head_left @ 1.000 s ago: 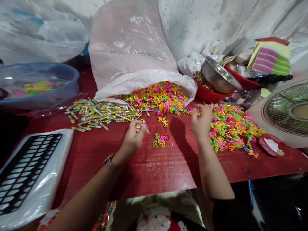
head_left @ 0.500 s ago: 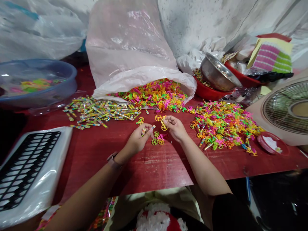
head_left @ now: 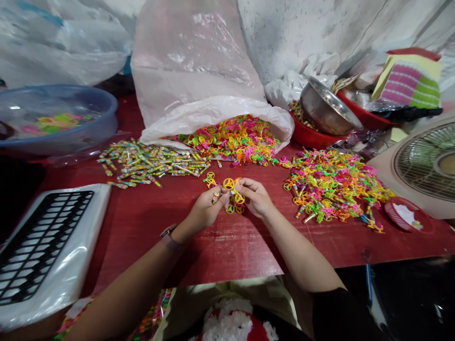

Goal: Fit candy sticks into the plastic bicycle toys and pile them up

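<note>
My left hand (head_left: 206, 210) and my right hand (head_left: 256, 198) meet over the middle of the red table (head_left: 227, 246). Together their fingertips pinch a small yellow plastic toy bicycle (head_left: 232, 185). My left hand also grips a small wrapped candy stick (head_left: 215, 196). Under the hands lies another tiny bicycle (head_left: 234, 208), green and pink, and a yellow one (head_left: 209, 179) lies just behind my left hand. A pile of bright toy bicycles with candy sticks (head_left: 330, 184) spreads to the right.
A white plastic sack (head_left: 199, 76) spills more bicycles (head_left: 234, 139). Loose wrapped candy sticks (head_left: 149, 163) lie at left, near a blue basin (head_left: 57, 118). A black grille in plastic (head_left: 39, 246) is front left. A steel bowl (head_left: 325, 109), red basin (head_left: 313, 137) and fan (head_left: 426, 166) stand right.
My right hand left the right pile, came to the middle and picked up the yellow bicycle. Both hands have closed in together around it.
</note>
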Motion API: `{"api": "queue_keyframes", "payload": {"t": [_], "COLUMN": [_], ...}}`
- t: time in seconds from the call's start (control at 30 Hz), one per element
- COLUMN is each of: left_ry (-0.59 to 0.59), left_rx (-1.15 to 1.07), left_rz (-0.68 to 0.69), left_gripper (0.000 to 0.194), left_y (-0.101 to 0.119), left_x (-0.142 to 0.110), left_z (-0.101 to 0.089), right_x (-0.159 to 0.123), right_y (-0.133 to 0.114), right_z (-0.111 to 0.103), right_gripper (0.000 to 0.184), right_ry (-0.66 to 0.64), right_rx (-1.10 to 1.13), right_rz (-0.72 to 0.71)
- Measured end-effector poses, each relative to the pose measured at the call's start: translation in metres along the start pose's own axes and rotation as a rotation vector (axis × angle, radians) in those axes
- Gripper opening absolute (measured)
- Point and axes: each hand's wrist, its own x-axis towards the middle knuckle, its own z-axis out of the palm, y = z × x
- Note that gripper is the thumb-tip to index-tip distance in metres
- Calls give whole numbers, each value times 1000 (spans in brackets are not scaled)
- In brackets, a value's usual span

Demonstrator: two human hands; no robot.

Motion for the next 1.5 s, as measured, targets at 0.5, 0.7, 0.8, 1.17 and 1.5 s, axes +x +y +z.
{"api": "queue_keyframes", "payload": {"t": [0.5, 0.7, 0.8, 1.17, 1.5], "left_ry": [168, 116, 122, 275, 49], "left_rx": [117, -5, -150, -189, -18], "left_rz": [-18, -46, -86, -99, -41], "left_gripper": [29, 33, 35, 33, 32], "left_y": [-13, -11, -5, -31, -29], "left_x": [-1, 1, 2, 18, 7], "left_z": [-3, -3, -6, -27, -15], "right_x": [-1, 0, -8, -9, 3], "right_y": [22, 2, -44, -14, -2], "right_z": [9, 6, -26, -26, -49], "right_gripper": [35, 26, 23, 34, 27], "right_ry": [123, 182, 425, 118, -135], "right_rx": [-375, -672, -660, -1383, -887], "right_rz": [-218, -434, -598, -94, 76]}}
